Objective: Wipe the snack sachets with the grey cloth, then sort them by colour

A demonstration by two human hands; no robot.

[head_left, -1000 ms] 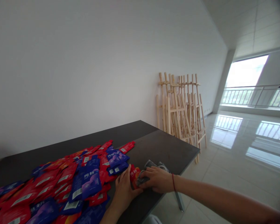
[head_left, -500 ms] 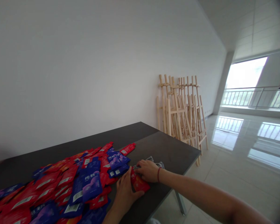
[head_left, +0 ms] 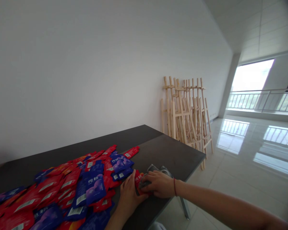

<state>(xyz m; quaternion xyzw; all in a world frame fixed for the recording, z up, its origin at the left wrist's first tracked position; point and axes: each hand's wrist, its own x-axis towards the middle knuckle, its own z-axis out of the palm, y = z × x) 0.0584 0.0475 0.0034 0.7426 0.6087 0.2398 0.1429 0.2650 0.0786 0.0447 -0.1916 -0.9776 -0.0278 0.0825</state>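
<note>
A red packet (head_left: 138,175) with white print lies on the table near its front edge. My left hand (head_left: 130,195) rests along the packet's left side, its thumb across the lower end, holding it down. Bunched under the fingers of my right hand (head_left: 159,183) is a grey cloth (head_left: 153,168), pressed onto the packet's face. Most of the packet is hidden by my two hands and the cloth. Just left of my left hand spreads a loose pile of red packets (head_left: 70,179) and blue packets (head_left: 95,188).
The dark table (head_left: 172,150) stands against a white wall. One red packet (head_left: 131,152) lies at the pile's right end. Several wooden easels (head_left: 182,115) lean beyond the table's far right corner. Shiny floor tiles (head_left: 225,179) stretch right toward a railing (head_left: 249,100) and windows.
My right hand has slid right and slightly toward me with the cloth, covering the packet's lower part. More of the cloth shows. My left hand has stayed in place.
</note>
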